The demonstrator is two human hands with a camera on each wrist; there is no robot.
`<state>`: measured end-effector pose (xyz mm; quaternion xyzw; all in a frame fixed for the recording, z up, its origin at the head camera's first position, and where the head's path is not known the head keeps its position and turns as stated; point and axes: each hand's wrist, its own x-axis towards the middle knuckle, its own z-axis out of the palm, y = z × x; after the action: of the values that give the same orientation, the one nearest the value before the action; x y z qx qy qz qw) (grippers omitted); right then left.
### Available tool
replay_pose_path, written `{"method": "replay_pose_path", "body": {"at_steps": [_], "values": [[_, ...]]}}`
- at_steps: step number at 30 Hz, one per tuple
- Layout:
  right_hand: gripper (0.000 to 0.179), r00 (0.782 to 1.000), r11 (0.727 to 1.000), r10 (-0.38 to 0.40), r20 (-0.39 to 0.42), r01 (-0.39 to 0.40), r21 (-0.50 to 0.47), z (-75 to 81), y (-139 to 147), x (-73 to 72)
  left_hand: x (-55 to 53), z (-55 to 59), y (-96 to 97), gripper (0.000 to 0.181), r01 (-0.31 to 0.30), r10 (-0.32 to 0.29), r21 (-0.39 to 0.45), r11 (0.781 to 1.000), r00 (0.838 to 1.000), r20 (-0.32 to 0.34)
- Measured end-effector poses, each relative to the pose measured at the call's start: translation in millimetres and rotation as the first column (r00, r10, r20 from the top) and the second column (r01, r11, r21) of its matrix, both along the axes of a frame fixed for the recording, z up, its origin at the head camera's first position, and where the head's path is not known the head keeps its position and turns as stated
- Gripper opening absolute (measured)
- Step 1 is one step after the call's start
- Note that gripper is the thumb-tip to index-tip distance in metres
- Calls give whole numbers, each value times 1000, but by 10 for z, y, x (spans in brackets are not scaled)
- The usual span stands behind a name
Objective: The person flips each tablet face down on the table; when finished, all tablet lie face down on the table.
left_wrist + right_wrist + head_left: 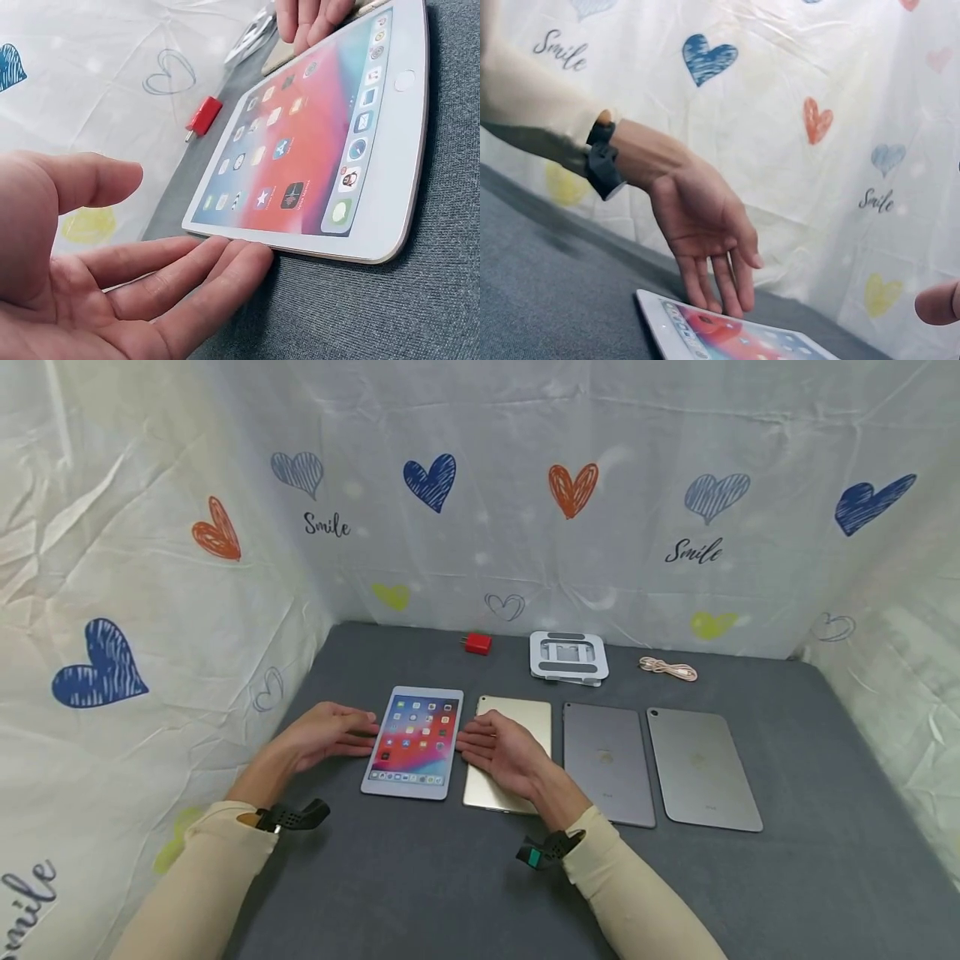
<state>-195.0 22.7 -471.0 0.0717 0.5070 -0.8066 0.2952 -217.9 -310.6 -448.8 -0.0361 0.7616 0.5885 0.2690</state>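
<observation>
A white tablet (415,739) lies face up on the grey cloth, its lit screen showing rows of app icons. Beside its left edge is my left hand (324,735), fingers straight; in the left wrist view their tips meet the tablet's edge. My right hand (510,756) is at the opposite edge, palm turned toward the tablet, fingers extended above a gold tablet (534,718) lying back up. Whether those fingertips touch the white tablet, I cannot tell. The right wrist view shows just one fingertip (939,304) of that hand.
Right of the gold tablet lie a dark grey tablet (607,752) and a lighter grey one (705,768), both back up. Along the back are a red charger plug (477,644), a folded silver stand (568,657) and a coiled cable (667,669). A heart-printed sheet (495,560) encloses the table.
</observation>
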Motion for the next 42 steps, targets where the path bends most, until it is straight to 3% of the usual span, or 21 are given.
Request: {"method": "replay_pose_path", "body": {"at_steps": [7, 12, 16, 21, 31, 36, 42], "values": [[61, 1000, 1000, -4, 9, 4, 22, 48, 9, -4, -10, -26, 128, 58, -15, 14, 22, 1000, 999, 28], [63, 999, 999, 44, -19, -44, -2, 107, 88, -21, -31, -34, 259, 56, 12, -14, 59, 998, 999, 32], [66, 999, 999, 26, -25, -27, -18, 130, 209, -25, -39, 16, 372, 56, 48, -49, 46, 998, 999, 18], [63, 999, 1000, 7, -39, -7, 8, 147, 361, 5, -1, 158, 545, 56, 99, -98, 19, 995, 994, -46], [60, 983, 998, 39, -178, -29, 59, 328, 626, 130, 103, 588, 927, 52, 169, -154, 93, 981, 977, -146], [59, 974, 997, 63, -215, -54, 49, 477, 546, 127, 155, 755, 1065, 52, 193, -171, 138, 971, 972, -160], [56, 969, 998, 58, -242, -55, 17, 611, 345, 108, 133, 898, 1146, 50, 192, -155, 231, 954, 974, -168]]}}
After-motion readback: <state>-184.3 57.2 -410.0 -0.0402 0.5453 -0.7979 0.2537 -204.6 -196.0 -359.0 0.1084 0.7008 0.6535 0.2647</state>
